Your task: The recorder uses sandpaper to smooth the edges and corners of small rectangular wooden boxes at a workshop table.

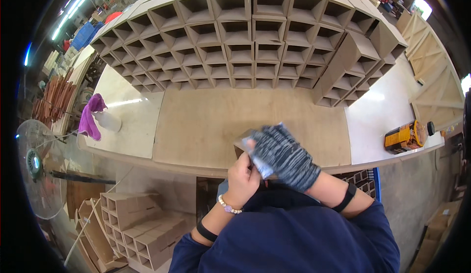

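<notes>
From the head camera I saw both hands working close to the chest at the near edge of the counter [206, 126], which was covered there by a broad brown board. The right hand [284, 158] wore a dark knitted glove with pale flecks and lay curled over a small wooden box piece [244, 141], its fingers pressed down on top and blurred, so I could not tell exactly how they closed. A pale sheet-like scrap seemed to sit under that glove, though I could not make out what it was. The left hand [243, 177] was bare, with a beaded bracelet [228, 206] at the wrist, and it gripped the same piece from below, fingers wrapped shut against its near side. The piece was held just above the counter's front edge, touching both hands. Farther back stood a large stack of open wooden boxes [245, 42], rows of square cells facing me. To the left a purple cloth [91, 116] lay draped beside a pale plastic bottle [109, 121], and to the right a yellow power tool [405, 136] lay near the edge. A fan [37, 167] stood at the far left on the floor, with more box units [137, 226] below.
</notes>
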